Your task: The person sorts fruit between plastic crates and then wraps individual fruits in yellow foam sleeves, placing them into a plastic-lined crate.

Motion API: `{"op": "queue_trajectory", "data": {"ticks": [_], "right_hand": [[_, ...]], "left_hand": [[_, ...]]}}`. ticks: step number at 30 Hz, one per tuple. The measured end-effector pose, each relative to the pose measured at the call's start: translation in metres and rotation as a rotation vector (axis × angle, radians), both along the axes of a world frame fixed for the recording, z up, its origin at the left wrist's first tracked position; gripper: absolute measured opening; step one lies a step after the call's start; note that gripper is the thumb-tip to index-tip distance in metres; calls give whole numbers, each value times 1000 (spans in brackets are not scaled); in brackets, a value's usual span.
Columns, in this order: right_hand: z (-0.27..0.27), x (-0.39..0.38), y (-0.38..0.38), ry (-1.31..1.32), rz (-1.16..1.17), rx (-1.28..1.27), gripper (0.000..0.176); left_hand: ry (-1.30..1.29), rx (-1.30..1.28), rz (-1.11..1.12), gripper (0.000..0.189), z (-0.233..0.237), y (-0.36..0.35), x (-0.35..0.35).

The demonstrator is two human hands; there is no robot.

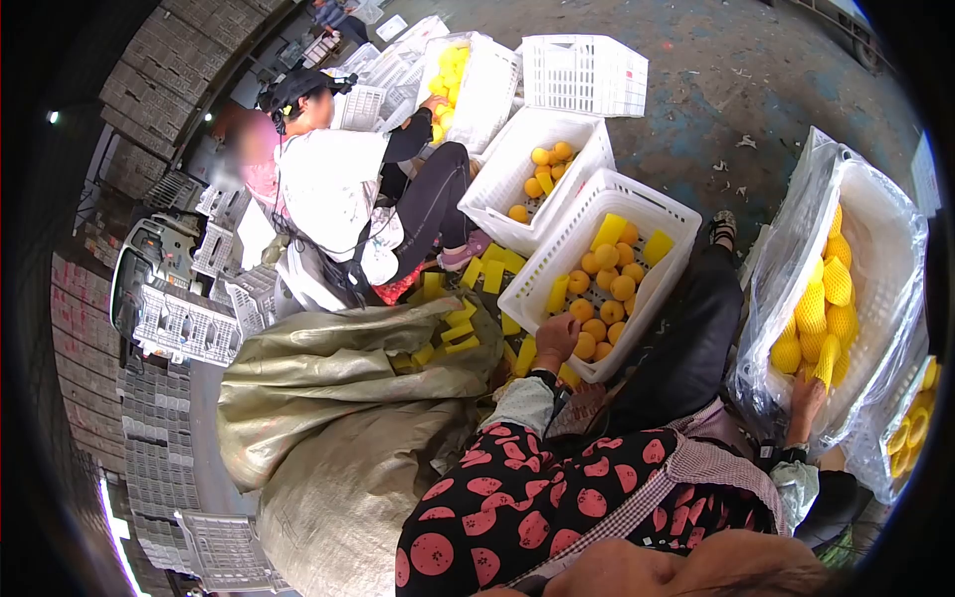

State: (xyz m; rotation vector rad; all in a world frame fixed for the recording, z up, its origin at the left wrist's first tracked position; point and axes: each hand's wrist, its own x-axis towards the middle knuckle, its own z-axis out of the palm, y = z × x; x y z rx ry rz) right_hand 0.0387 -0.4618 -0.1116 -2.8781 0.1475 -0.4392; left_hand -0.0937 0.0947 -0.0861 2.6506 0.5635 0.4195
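My left hand is closed, held at the near left edge of a white crate of loose orange fruit and yellow foam sleeves; whether it holds anything is hidden. On the right, my right hand grips a fruit in a yellow net sleeve, inside a plastic-lined white crate. More sleeved fruit lies in that crate, beside and above the hand.
A co-worker sits at the upper left, one hand in a lined crate. Another fruit crate stands between us. Large sacks and scattered yellow sleeves lie left. A crate with sleeved fruit is at the far right.
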Motion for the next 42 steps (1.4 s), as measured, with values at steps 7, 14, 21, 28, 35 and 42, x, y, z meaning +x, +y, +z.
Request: {"op": "queue_trajectory", "data": {"ticks": [7,14,21,28,35,42], "right_hand": [[14,-4,9,83,-35,-38,46],[19,-6,12,72,-35,-13,45],[2,-4,5,30,-30,-11,42],[10,-6,13,-16,-38,-9,41],[34,-8,23,91,-76,96,38],[11,-8,14,30,34,7,35]], "left_hand": [[21,3,5,18,-2,0,0],[21,31,8,17,-3,0,2],[30,40,10,19,1,-2,0],[56,64,13,20,0,-2,0],[77,85,12,19,4,-5,0],[91,83,27,20,-5,-1,0]]}}
